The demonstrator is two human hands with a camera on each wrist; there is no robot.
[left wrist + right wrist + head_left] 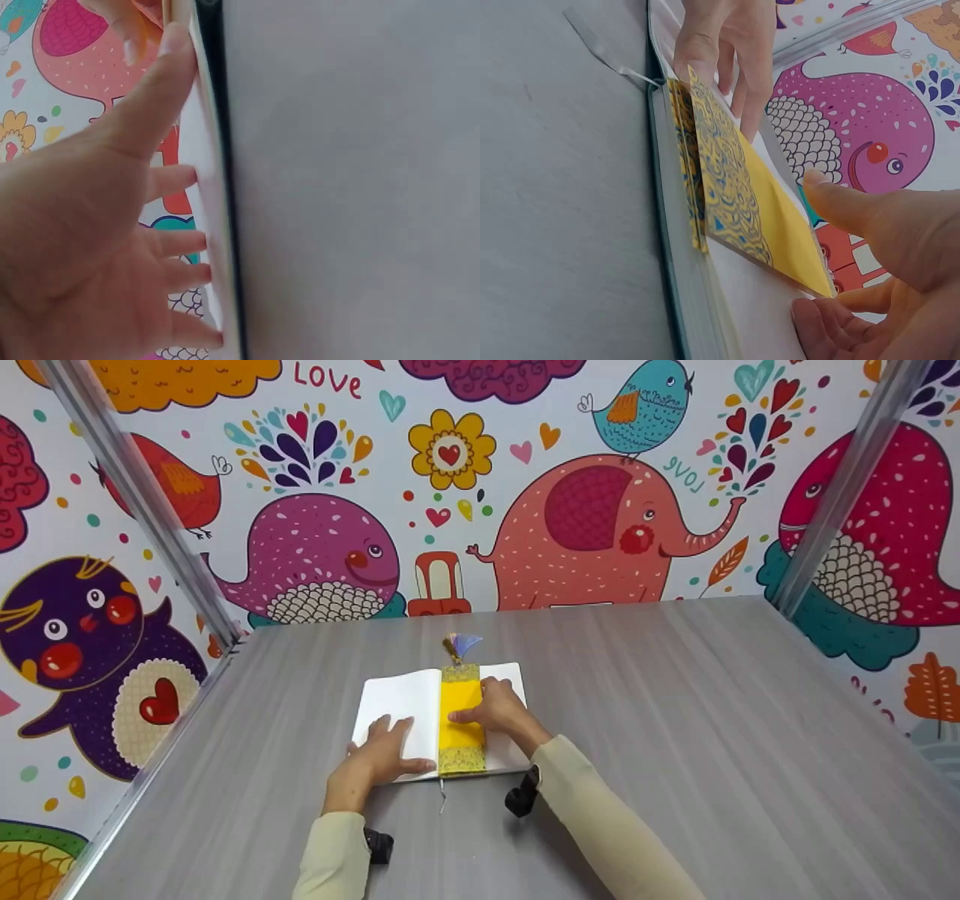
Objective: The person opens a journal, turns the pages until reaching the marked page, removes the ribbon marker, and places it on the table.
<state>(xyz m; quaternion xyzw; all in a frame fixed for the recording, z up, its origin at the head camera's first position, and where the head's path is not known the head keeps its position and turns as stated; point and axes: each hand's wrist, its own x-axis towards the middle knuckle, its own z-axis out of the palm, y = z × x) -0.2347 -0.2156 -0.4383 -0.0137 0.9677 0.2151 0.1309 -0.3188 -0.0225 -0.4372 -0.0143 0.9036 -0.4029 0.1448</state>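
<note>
An open notebook with blank white pages (401, 697) and a dark cover lies on the table. Along its right page, beside the fold, is a yellow bookmark (461, 761) with patterned ends and a bluish tassel (463, 645) at the far end. The right wrist view shows the bookmark's near end (724, 165) in layers, one lifted slightly off the other. My right hand (502, 709) holds the bookmark at its right side, thumb over the yellow face and fingers curled at the edge. My left hand (379, 757) rests on the left page with spread fingers, thumb near the fold.
A thin ribbon (442, 795) hangs out from the notebook's near edge onto the grey table (712, 720). Walls printed with cartoon animals (585, 532) and metal frame posts (135, 487) bound the table. A black wrist camera (523, 793) sits at the right cuff.
</note>
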